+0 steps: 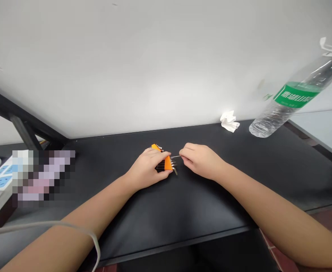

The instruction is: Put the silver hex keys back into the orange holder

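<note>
My left hand (149, 166) is closed around an orange hex key holder (168, 163) just above the black tabletop. Several dark hex keys sit in the holder, and their bent metal ends stick out on its right side. To the right, my right hand (198, 158) pinches a thin metal hex key (175, 156) that spans the gap to the holder. Whether its far end is still inside the holder is hard to make out. My fingers cover parts of both things.
A crumpled white tissue (229, 121) lies by the wall at the back. A large clear bottle with a green label (296, 94) stands at the right. On the left are a power strip (2, 177), a blurred-out item and a white cable (41, 224) crossing my left forearm.
</note>
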`<state>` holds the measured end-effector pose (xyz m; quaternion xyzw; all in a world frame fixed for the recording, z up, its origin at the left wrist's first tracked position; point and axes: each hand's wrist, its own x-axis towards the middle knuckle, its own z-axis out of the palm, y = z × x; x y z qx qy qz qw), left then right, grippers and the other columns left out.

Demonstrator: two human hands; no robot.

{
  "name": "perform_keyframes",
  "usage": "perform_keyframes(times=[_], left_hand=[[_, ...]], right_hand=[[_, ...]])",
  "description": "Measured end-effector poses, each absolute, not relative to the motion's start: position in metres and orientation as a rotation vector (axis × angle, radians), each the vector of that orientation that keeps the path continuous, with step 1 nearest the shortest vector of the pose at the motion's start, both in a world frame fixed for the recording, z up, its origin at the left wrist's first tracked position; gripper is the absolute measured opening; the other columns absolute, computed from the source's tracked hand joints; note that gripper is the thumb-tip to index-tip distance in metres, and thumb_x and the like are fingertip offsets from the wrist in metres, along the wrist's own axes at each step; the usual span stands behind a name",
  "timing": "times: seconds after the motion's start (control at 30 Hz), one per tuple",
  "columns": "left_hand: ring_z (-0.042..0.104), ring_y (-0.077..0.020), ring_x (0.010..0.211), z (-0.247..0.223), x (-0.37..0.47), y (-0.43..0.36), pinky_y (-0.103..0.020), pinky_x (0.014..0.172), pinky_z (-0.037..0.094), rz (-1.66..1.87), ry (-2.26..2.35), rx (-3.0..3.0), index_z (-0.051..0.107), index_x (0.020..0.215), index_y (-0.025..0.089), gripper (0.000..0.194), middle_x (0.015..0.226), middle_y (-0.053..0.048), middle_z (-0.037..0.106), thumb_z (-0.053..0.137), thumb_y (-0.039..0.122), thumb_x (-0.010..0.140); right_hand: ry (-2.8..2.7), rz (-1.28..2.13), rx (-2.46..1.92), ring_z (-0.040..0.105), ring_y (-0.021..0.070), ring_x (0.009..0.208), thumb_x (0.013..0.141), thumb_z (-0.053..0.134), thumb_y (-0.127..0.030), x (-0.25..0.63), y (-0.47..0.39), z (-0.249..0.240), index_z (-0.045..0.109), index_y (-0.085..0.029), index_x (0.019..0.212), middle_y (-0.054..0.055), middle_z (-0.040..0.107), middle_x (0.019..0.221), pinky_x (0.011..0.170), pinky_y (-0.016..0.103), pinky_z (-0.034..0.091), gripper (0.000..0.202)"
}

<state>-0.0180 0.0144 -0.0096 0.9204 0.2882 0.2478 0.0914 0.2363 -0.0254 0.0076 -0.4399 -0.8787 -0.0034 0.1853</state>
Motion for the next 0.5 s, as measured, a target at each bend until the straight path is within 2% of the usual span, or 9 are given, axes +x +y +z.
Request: perform_keyframes(times=[0.27, 0.5], left_hand=[[0.072, -0.0239, 0.093, -0.008, -0.016, 0.0136, -0.045, 0.099, 0.051, 0.748, 0.83, 2.75, 0.064, 0.124, 0.021, 0.041, 0.099, -0.006, 0.076, 0.071, 0.035, 0.086], [0.072, -0.0239, 0.09, -0.007, -0.016, 0.0136, -0.045, 0.096, 0.053, 0.764, 0.822, 2.743, 0.065, 0.123, 0.022, 0.04, 0.097, -0.006, 0.076, 0.071, 0.036, 0.086]], right_hand=[[-2.51, -0.053, -1.132, 0.047, 0.0151, 0.073, 0.102, 0.046, -0.013, 0.2349, -0.0292, 0.0115, 0.066, -0.018, 0.088, 0.004, 0.058, 0.087, 0.063, 0.028, 0.033, 0.024], [-2.407, 0.01, -1.059, 0.052, 0.016, 0.079, 0.104, 0.043, -0.014, 0.2349, -0.031, 0.01, 0.066, -0.018, 0.094, 0.007, 0.063, 0.096, 0.067, 0.028, 0.039, 0.025]])
